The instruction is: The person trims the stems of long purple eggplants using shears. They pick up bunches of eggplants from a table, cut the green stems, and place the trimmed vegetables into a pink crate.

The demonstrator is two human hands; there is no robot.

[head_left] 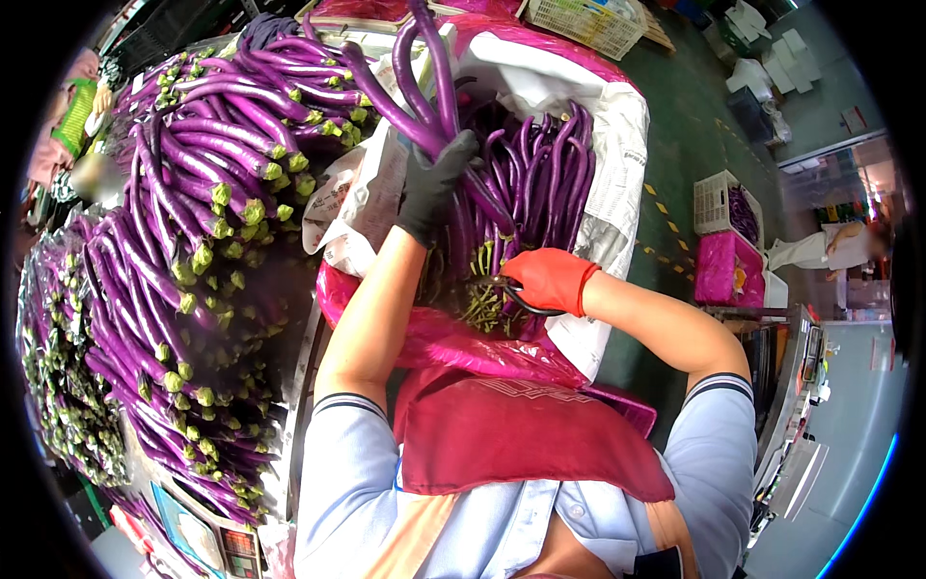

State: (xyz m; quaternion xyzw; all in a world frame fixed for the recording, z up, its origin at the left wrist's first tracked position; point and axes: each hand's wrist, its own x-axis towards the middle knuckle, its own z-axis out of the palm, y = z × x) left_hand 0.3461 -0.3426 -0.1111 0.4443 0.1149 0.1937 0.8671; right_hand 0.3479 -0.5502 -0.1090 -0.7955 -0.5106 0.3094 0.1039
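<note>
My left hand [439, 184], in a dark grey glove, is closed around several long purple eggplants [427, 87] above a lined crate. My right hand [546, 279], in a red glove, grips a pair of dark-handled scissors [510, 284]. Their blades point left, over green stem ends [486, 307] near the crate's front side; the exact blade position is hard to see. More slender eggplants [542, 181] stand packed in the crate. White printed paper [618, 166] and pink plastic film [463, 344] line its sides.
Left of the crate, a metal-edged table [293, 412] bears a large heap of eggplants [224, 145] with green caps. A weighing scale [242, 546] sits at its near end. Cream plastic crates [589, 25] stand behind. Another person [832, 246] is at the far right.
</note>
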